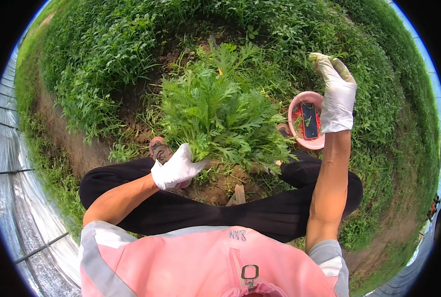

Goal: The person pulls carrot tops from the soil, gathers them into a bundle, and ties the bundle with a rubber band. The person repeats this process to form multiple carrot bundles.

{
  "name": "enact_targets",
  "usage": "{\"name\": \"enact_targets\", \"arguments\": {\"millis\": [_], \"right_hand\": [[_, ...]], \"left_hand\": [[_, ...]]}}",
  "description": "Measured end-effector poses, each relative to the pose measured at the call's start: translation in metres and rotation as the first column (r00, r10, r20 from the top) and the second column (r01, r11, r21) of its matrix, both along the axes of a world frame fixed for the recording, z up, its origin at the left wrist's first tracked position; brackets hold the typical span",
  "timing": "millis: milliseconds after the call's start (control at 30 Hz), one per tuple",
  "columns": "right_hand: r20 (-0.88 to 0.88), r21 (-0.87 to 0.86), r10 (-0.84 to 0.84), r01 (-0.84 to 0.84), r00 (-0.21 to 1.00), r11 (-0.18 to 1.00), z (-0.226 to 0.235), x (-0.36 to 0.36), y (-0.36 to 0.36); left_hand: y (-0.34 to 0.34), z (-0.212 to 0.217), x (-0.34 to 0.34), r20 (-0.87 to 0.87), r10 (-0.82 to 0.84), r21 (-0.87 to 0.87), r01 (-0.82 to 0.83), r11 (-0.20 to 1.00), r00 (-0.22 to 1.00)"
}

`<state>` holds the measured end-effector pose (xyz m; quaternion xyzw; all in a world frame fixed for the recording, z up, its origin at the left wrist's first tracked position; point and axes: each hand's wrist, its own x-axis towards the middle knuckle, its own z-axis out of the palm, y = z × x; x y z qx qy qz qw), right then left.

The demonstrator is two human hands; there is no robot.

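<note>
My left hand [177,169], in a white glove, is closed round the stem ends of a big bunch of feathery leafy greens [220,111]. The leaves fan out up and to the right, between my bent knees. Raised at the right, my right hand [337,94] wears a white glove with stained fingertips. Its fingers are pinched on a small green sprig [340,55], which pokes out past the fingertips.
Beside my right forearm sits a pink basin [315,144] with a dark phone [309,121] and red bits in it. Dense greens [109,64] grow ahead and on both sides. Bare soil [77,141] runs along the left, near plastic sheeting [20,198].
</note>
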<state>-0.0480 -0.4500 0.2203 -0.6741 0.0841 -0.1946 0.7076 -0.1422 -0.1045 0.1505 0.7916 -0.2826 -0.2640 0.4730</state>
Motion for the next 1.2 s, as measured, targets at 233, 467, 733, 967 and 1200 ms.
{"name": "enact_targets", "arguments": {"millis": [233, 467, 733, 967, 1200], "right_hand": [[-0.188, -0.592, 0.347, -0.388, 0.919, 0.707, 0.022, -0.039, 0.042], [-0.103, -0.743, 0.423, -0.352, 0.900, 0.569, 0.007, -0.045, 0.069], [0.117, -0.851, -0.064, 0.134, 0.991, 0.508, 0.008, -0.014, 0.025], [0.122, -0.816, 0.151, 0.013, 0.981, 0.579, 0.015, -0.048, 0.061], [0.078, -0.832, 0.316, -0.113, 0.946, 0.543, -0.011, -0.056, 0.089]], "left_hand": [[-0.002, -0.008, -0.006, -0.210, 0.179, -0.061, -0.195, 0.979, 0.961], [-0.006, -0.011, -0.007, -0.269, 0.233, -0.070, -0.260, 0.963, 0.935], [-0.004, -0.007, -0.002, -0.354, 0.351, 0.049, -0.358, 0.932, 0.867], [-0.001, -0.026, -0.007, -0.296, 0.377, 0.022, -0.388, 0.921, 0.878], [-0.009, -0.023, -0.008, -0.385, 0.392, 0.027, -0.414, 0.910, 0.836]]}}
